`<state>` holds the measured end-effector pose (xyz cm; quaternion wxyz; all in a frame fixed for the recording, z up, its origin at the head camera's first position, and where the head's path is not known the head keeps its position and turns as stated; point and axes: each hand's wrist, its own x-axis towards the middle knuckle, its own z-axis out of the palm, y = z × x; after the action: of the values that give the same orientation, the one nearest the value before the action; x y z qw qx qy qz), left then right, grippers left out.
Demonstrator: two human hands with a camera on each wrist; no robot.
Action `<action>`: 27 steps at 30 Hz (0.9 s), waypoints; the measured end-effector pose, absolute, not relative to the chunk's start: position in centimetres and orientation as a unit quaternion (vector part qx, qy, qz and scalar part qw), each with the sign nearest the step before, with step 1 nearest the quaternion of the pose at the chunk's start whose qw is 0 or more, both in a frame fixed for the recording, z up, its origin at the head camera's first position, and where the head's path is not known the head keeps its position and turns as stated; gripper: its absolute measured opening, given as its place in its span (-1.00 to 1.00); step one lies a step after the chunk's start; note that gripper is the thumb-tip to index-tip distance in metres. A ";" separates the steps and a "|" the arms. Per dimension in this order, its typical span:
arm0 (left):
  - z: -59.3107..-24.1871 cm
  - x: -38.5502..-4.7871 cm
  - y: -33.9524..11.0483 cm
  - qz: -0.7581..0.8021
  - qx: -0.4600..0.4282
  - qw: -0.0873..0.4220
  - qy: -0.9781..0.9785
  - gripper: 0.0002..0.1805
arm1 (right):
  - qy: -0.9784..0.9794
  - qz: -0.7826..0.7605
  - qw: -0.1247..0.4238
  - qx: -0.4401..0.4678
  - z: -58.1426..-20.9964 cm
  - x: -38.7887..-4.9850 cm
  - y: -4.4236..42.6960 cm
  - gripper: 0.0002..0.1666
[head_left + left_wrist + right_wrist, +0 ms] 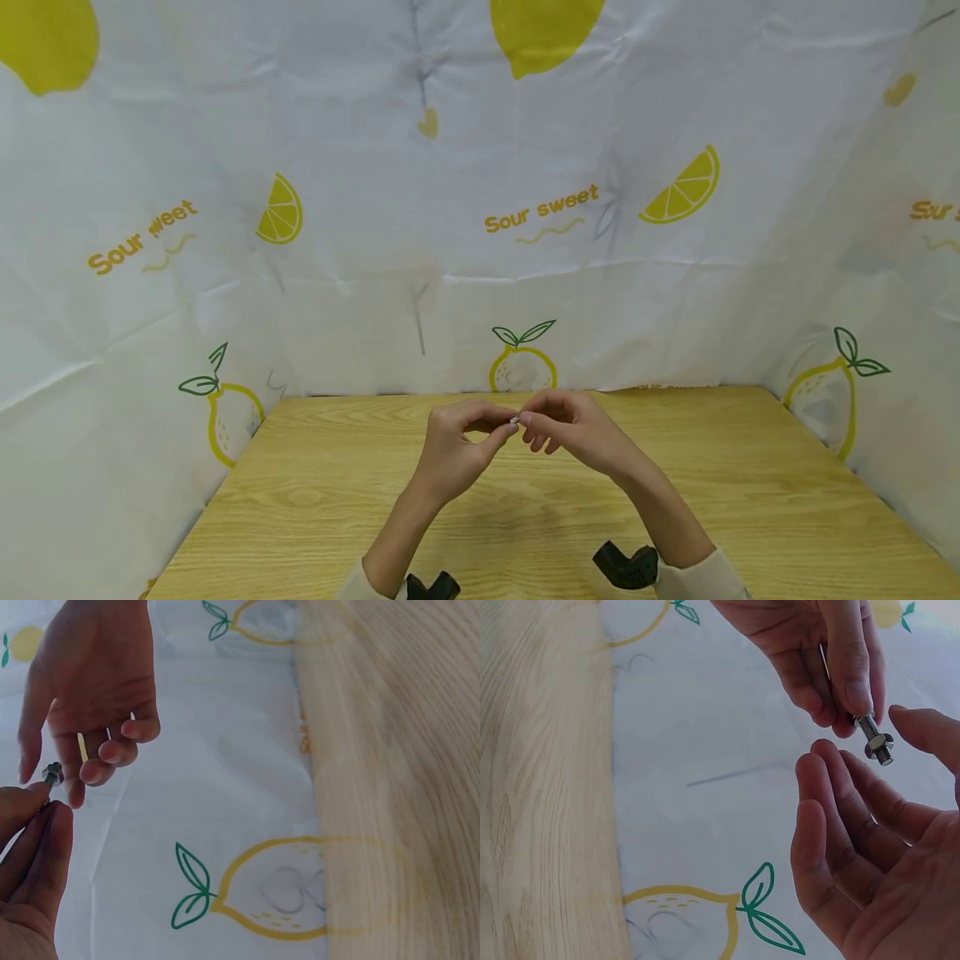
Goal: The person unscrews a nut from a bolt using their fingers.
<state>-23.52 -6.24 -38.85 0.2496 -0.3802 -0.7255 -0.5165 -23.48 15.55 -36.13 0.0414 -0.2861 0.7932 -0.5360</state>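
Observation:
My left hand (459, 450) pinches one end of a small metal bolt (869, 728) between thumb and fingers, so that end is hidden. A hex nut (879, 745) sits on the thread close to the bolt's free tip. Around that tip, the right hand (576, 432) has its thumb and index finger spread on either side. Both wrist views show gaps between these fingers and the nut. The other right fingers are loosely bent. Both hands are held above the wooden table; in the head view the bolt is a tiny glint between the fingertips.
The wood-grain table (315, 500) spreads beneath both arms. A white sheet (360, 208) printed with lemons hangs behind it and along both sides. Black devices, one at the left wrist (433, 587) and one at the right wrist (626, 567), sit by the sleeves.

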 end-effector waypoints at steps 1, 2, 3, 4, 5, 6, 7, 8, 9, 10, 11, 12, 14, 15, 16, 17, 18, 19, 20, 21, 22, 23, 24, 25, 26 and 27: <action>-38.9 -23.5 -6.2 -0.516 -0.380 0.250 -0.726 -0.92 | 0.796 -0.533 0.041 -0.284 -36.2 -23.5 15.6 -0.69; -38.9 -23.6 -6.2 -0.517 -0.381 0.249 -0.725 -0.93 | 0.798 -0.530 0.041 -0.284 -36.2 -23.6 15.6 -0.68; -38.9 -23.6 -6.2 -0.517 -0.381 0.250 -0.725 -0.93 | 0.800 -0.527 0.041 -0.284 -36.2 -23.6 15.6 -0.67; -38.9 -23.5 -6.2 -0.516 -0.381 0.250 -0.725 -0.93 | 0.801 -0.525 0.040 -0.285 -36.2 -23.6 15.6 -0.66; -38.9 -23.5 -6.2 -0.516 -0.382 0.251 -0.725 -0.93 | 0.800 -0.524 0.039 -0.288 -36.2 -23.6 15.6 -0.65; -38.8 -23.5 -6.2 -0.516 -0.381 0.251 -0.725 -0.93 | 0.800 -0.525 0.039 -0.288 -36.2 -23.6 15.6 -0.66; -38.9 -23.5 -6.2 -0.516 -0.381 0.252 -0.725 -0.93 | 0.798 -0.528 0.039 -0.287 -36.2 -23.6 15.5 -0.66; -38.8 -23.5 -6.2 -0.515 -0.381 0.252 -0.725 -0.93 | 0.797 -0.530 0.038 -0.287 -36.2 -23.6 15.5 -0.67; -38.8 -23.5 -6.2 -0.514 -0.381 0.253 -0.726 -0.93 | 0.795 -0.534 0.039 -0.286 -36.2 -23.5 15.6 -0.68; -38.8 -23.5 -6.3 -0.514 -0.381 0.253 -0.726 -0.93 | 0.793 -0.537 0.038 -0.285 -36.2 -23.5 15.5 -0.69; -38.8 -23.5 -6.3 -0.514 -0.380 0.252 -0.726 -0.92 | 0.791 -0.541 0.039 -0.283 -36.1 -23.4 15.5 -0.70; -38.8 -23.5 -6.3 -0.514 -0.379 0.252 -0.727 -0.92 | 0.789 -0.544 0.038 -0.283 -36.1 -23.4 15.6 -0.70; -38.8 -23.5 -6.3 -0.514 -0.379 0.250 -0.727 -0.93 | 0.785 -0.548 0.036 -0.285 -36.0 -23.3 15.5 -0.71; -38.8 -23.5 -6.3 -0.515 -0.379 0.250 -0.727 -0.92 | 0.784 -0.550 0.036 -0.285 -36.0 -23.3 15.5 -0.71; -38.8 -23.5 -6.3 -0.515 -0.379 0.250 -0.727 -0.92 | 0.785 -0.550 0.036 -0.283 -36.0 -23.2 15.5 -0.70; -38.8 -23.5 -6.3 -0.516 -0.380 0.250 -0.726 -0.92 | 0.785 -0.550 0.036 -0.282 -36.0 -23.2 15.5 -0.70; -38.7 -23.5 -6.3 -0.515 -0.380 0.251 -0.726 -0.92 | 0.787 -0.548 0.036 -0.280 -35.9 -23.2 15.5 -0.69; -38.7 -23.6 -6.3 -0.514 -0.380 0.253 -0.726 -0.92 | 0.790 -0.546 0.036 -0.277 -35.9 -23.2 15.4 -0.69; -38.7 -23.6 -6.3 -0.513 -0.381 0.254 -0.726 -0.92 | 0.793 -0.542 0.036 -0.276 -35.9 -23.3 15.4 -0.69; -38.7 -23.6 -6.3 -0.514 -0.380 0.254 -0.726 -0.92 | 0.796 -0.540 0.038 -0.272 -35.9 -23.3 15.4 -0.69; -38.7 -23.5 -6.3 -0.515 -0.379 0.254 -0.726 -0.92 | 0.798 -0.536 0.039 -0.271 -35.9 -23.3 15.4 -0.69; -38.7 -23.5 -6.3 -0.515 -0.379 0.254 -0.726 -0.93 | 0.800 -0.533 0.038 -0.272 -35.9 -23.4 15.4 -0.69; -38.7 -23.5 -6.3 -0.515 -0.378 0.254 -0.726 -0.93 | 0.803 -0.529 0.038 -0.274 -36.0 -23.4 15.4 -0.68; -38.8 -23.5 -6.3 -0.516 -0.378 0.254 -0.726 -0.93 | 0.804 -0.526 0.037 -0.276 -36.0 -23.5 15.5 -0.67; -38.8 -23.5 -6.3 -0.517 -0.377 0.253 -0.725 -0.93 | 0.804 -0.523 0.036 -0.279 -36.1 -23.5 15.5 -0.65; -38.8 -23.5 -6.3 -0.518 -0.377 0.253 -0.725 -0.93 | 0.805 -0.522 0.035 -0.280 -36.1 -23.6 15.5 -0.63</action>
<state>-23.52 -6.28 -38.77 0.2532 -0.3766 -0.7248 -0.5183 -23.56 15.51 -36.11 0.0351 -0.2803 0.8048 -0.5220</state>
